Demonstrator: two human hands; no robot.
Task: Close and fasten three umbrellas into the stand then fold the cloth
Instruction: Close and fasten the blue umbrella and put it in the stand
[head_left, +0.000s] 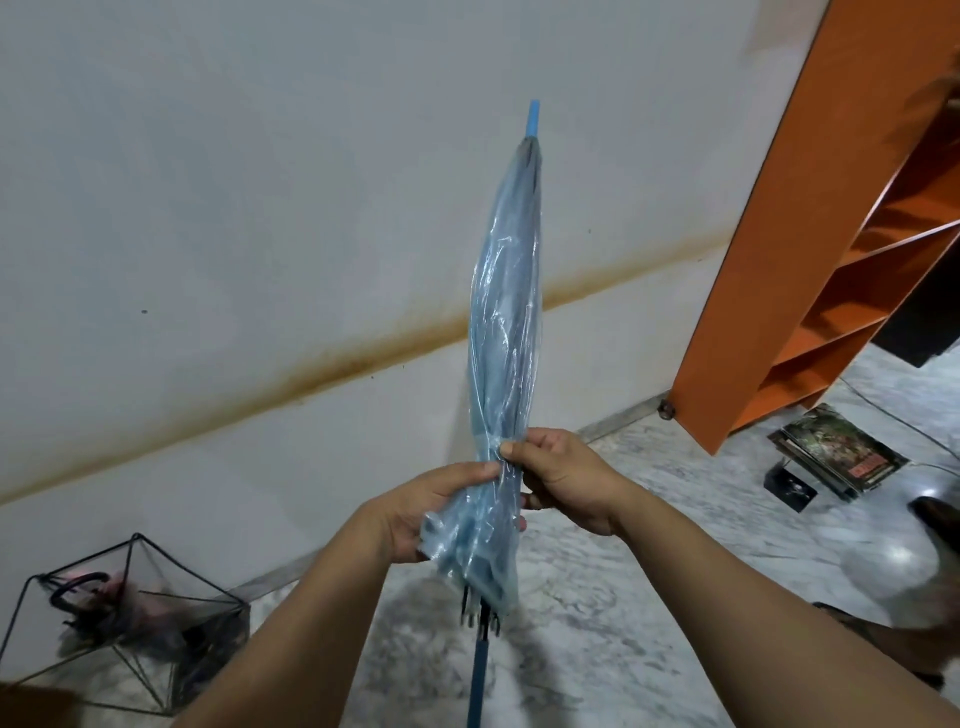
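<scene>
Both hands are clasping the closed blue umbrella (504, 332) upright before the wall, the left hand (423, 512) gripping its lower folds, the right hand (563, 480) pinching them, the wire stand (130, 623) sitting down left.

A room in a home, plainly lived in: a white wall (260, 182) crossed by a brownish stain, a marble-patterned floor (649, 571), an orange shelf unit (769, 260) standing by the wall, books (836, 457) stacked on the floor, and a black wire umbrella stand (130, 623) holding umbrellas.
</scene>
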